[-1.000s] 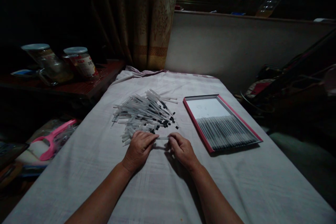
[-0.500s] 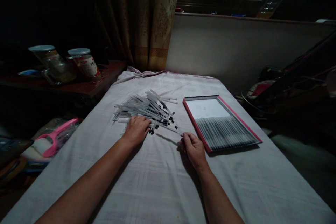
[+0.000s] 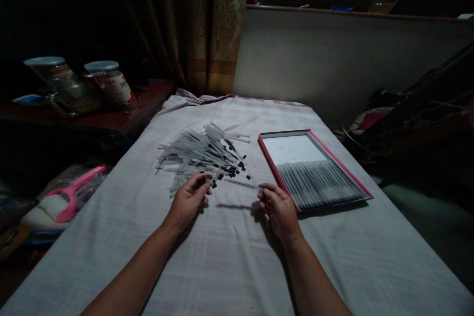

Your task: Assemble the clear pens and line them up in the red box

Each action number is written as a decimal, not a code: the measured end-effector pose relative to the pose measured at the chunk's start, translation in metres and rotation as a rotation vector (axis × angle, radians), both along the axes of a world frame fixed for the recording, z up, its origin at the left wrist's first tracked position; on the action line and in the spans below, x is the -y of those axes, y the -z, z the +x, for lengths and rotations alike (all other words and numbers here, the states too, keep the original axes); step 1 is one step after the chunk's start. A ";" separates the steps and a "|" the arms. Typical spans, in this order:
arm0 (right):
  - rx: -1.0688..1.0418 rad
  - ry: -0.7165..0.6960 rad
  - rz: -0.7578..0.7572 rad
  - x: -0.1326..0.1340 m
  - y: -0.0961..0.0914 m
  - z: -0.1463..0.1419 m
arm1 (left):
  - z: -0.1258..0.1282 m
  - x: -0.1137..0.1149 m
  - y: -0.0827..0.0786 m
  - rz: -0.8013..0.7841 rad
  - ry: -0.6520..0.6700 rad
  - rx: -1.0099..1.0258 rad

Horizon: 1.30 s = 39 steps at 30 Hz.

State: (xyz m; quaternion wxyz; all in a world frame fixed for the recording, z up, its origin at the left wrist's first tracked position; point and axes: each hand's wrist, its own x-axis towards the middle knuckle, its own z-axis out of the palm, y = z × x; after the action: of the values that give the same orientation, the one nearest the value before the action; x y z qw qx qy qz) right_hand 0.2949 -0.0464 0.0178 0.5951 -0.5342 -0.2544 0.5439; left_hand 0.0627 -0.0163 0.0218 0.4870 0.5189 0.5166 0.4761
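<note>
Slim pen (image 3: 241,184) up! The right hand (image 3: 280,210) pinched one end, likely leaving its length free; the left hand (image 3: 188,202) curled by the pile (image 3: 196,150), holding what, I couldn't tell.

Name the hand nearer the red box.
Right. The right hand is by the near left corner of the red box; the left hand is farther left, by the tube pile.

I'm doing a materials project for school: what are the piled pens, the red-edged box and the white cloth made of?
Piled pens: probably smooth plastic, since they look whitish and partly see-through.
Red-edged box: perhaps matt cardboard, as it looks thin-walled and stiff; plastic is possible too.
White cloth: likely woven fabric, dull, with soft creases and faint checks.
</note>
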 end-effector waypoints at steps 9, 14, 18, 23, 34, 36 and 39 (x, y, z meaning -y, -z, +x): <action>0.064 -0.095 -0.003 0.003 0.003 -0.005 | -0.001 0.009 -0.001 -0.315 -0.026 0.429; 0.032 -0.099 -0.031 0.003 0.000 -0.006 | -0.002 0.011 0.000 -0.336 -0.027 0.435; 0.025 -0.101 -0.035 0.004 -0.002 -0.008 | -0.001 0.013 0.003 -0.313 0.031 0.380; 0.031 -0.089 -0.034 0.004 0.000 -0.007 | 0.000 0.014 0.002 -0.320 0.082 0.355; 0.065 -0.110 -0.039 0.004 0.001 -0.007 | 0.002 0.014 0.005 -0.319 0.106 0.235; 0.078 -0.112 -0.033 0.004 0.002 -0.007 | 0.002 0.014 0.005 -0.326 0.104 0.204; 0.115 -0.132 -0.019 0.005 0.001 -0.007 | 0.001 0.014 0.007 -0.334 0.099 0.188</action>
State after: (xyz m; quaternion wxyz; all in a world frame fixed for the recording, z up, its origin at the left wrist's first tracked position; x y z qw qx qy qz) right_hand 0.2875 -0.0510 0.0167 0.5372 -0.5520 -0.3178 0.5528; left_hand 0.0640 -0.0302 0.0152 0.6352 0.4090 0.5145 0.4056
